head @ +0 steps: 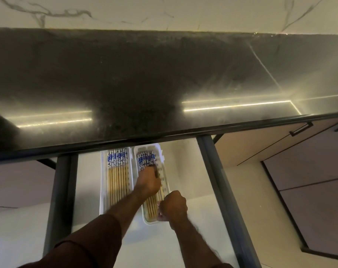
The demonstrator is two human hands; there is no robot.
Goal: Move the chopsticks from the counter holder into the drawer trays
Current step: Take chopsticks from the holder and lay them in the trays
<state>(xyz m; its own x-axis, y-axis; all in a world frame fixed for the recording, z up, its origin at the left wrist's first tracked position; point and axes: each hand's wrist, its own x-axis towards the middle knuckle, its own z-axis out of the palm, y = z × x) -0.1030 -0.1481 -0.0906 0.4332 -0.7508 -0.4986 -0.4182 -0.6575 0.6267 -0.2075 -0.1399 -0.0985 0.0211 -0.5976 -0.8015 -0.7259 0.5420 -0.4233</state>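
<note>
Below the dark counter, an open drawer with a pale floor and grey side rails carries two white trays side by side near its middle. Toward the drawer's left rail, the left tray holds a neat row of chopsticks, their blue-and-white patterned ends pointing to the drawer's back edge under the counter lip. Just beside it, the right tray holds more of the same, the second chopsticks bundle lying lengthwise. The left hand reaches over this tray, fingers curled down onto the sticks, pressing or gripping them about midway. The right hand sits at the tray's near right corner, fingers clenched, touching the rim and the thin stick ends; whether it grasps a stick, I cannot tell.
</note>
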